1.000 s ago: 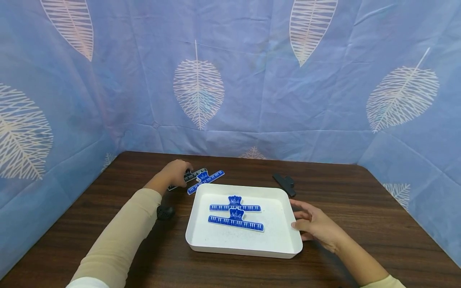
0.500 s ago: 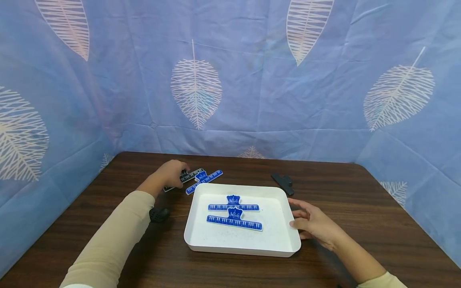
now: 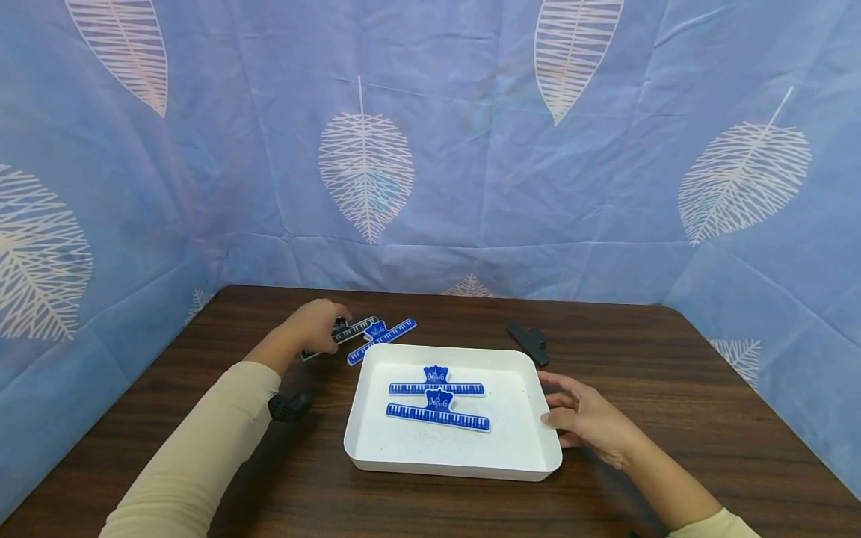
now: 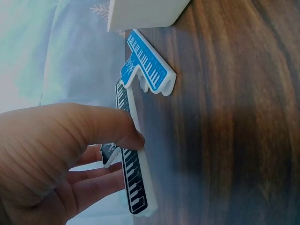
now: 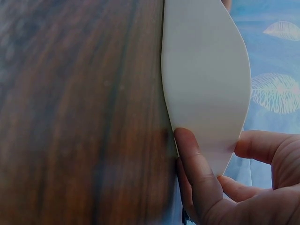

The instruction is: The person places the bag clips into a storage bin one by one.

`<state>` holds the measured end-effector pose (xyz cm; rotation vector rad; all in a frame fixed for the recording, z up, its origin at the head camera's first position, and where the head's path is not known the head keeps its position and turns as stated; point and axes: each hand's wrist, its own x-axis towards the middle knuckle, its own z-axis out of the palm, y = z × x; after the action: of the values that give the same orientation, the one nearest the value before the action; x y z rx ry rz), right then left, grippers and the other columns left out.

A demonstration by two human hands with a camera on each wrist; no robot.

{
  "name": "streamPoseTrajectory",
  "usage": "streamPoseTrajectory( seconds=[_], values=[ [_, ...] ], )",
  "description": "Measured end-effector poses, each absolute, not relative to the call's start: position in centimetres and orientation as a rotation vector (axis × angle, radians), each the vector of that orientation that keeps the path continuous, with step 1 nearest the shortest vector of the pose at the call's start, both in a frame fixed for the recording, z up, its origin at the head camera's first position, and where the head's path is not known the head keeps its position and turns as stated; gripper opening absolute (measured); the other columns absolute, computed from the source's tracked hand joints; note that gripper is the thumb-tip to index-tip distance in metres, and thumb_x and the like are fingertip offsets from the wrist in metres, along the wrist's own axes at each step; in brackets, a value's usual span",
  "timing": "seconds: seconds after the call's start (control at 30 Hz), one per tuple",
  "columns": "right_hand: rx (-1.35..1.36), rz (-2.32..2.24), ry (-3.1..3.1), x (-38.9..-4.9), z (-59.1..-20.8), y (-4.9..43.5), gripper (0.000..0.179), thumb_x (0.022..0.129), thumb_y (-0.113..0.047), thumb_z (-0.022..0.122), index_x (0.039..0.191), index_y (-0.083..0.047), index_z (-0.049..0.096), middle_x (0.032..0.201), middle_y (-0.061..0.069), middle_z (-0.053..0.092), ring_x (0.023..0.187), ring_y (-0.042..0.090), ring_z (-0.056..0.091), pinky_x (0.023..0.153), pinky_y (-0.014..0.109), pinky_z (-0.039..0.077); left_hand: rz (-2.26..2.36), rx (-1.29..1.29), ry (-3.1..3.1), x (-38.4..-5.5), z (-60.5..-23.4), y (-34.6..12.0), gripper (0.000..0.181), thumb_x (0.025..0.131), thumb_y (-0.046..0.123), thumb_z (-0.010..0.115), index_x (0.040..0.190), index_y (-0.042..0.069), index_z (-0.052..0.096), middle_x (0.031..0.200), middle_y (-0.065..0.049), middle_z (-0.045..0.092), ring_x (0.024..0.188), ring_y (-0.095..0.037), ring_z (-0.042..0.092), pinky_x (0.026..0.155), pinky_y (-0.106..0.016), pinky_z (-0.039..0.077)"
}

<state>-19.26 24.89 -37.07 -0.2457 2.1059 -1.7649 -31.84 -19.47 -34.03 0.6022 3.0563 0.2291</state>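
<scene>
At the back left of the table, my left hand (image 3: 313, 327) pinches a black clip with a piano-key pattern (image 4: 135, 185), thumb on its front and fingers behind. Right beside it lies a blue piano-key clip (image 3: 393, 336), overlapping the black one's end in the head view. My right hand (image 3: 592, 424) holds the right side of a white tray (image 3: 521, 441); in the right wrist view the thumb is at the rim and fingers lie along the outer wall. Inside the tray are two blue piano-key clips, a front one (image 3: 464, 421) and a rear one (image 3: 436, 375).
A plain black clip (image 3: 529, 343) lies behind the tray's right back corner. The dark wooden table (image 3: 673, 373) ends at a blue curtain (image 3: 444, 164) with white leaf prints, which encloses the back and both sides.
My left hand has shifted slightly left, drawing the black piano-key clip along with it. The right hand keeps its hold on the tray, and the head view has shifted a little.
</scene>
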Motion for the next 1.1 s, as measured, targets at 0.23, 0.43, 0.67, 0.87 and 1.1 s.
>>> streamPoseTrajectory(
  seconds=[0.23, 0.43, 0.67, 0.87, 1.1],
  values=[
    [-0.241, -1.764, 2.111, -19.3, -37.1, 24.8, 0.079, 0.091, -0.002, 0.062, 0.153, 0.003, 0.014, 0.132, 0.035, 0.043, 0.098, 0.031, 0.065, 0.076, 0.049, 0.057, 0.234, 0.597, 3.042, -31.5, -33.7, -19.8, 0.056, 0.069, 0.009, 0.081, 0.122, 0.003, 0.065, 0.115, -0.014, 0.064, 0.098, -0.027, 0.056, 0.09, -0.045, 0.049],
    [-0.246, -1.763, 2.108, -19.3, -37.0, 24.9, 0.079, 0.091, -0.002, 0.062, 0.153, 0.002, 0.014, 0.133, 0.036, 0.043, 0.098, 0.032, 0.065, 0.076, 0.049, 0.057, 0.206, 0.595, 3.059, -31.3, -33.5, -20.1, 0.055, 0.069, 0.007, 0.08, 0.121, 0.003, 0.065, 0.112, -0.014, 0.064, 0.095, -0.026, 0.056, 0.087, -0.044, 0.05],
    [-0.237, -1.761, 2.119, -19.2, -37.1, 24.8, 0.079, 0.091, -0.002, 0.063, 0.153, 0.003, 0.014, 0.132, 0.034, 0.044, 0.098, 0.032, 0.065, 0.076, 0.049, 0.057, 0.199, 0.582, 3.078, -30.8, -33.2, -20.5, 0.055, 0.068, 0.007, 0.081, 0.121, 0.003, 0.065, 0.108, -0.013, 0.063, 0.092, -0.026, 0.055, 0.086, -0.044, 0.05],
    [-0.235, -1.761, 2.121, -19.2, -37.0, 24.7, 0.079, 0.09, -0.002, 0.063, 0.153, 0.003, 0.014, 0.131, 0.034, 0.044, 0.098, 0.032, 0.065, 0.076, 0.049, 0.057, 0.191, 0.61, 3.111, -30.4, -32.7, -20.8, 0.056, 0.066, 0.008, 0.082, 0.119, 0.002, 0.066, 0.102, -0.013, 0.064, 0.087, -0.025, 0.055, 0.081, -0.043, 0.051],
    [-0.23, -1.764, 2.118, -19.1, -36.9, 24.7, 0.079, 0.09, -0.002, 0.063, 0.153, 0.003, 0.014, 0.132, 0.035, 0.043, 0.098, 0.032, 0.065, 0.076, 0.05, 0.057, 0.215, 0.666, 3.123, -30.2, -32.2, -20.7, 0.055, 0.065, 0.007, 0.082, 0.118, 0.002, 0.067, 0.102, -0.011, 0.065, 0.086, -0.024, 0.056, 0.079, -0.041, 0.052]
  ],
)
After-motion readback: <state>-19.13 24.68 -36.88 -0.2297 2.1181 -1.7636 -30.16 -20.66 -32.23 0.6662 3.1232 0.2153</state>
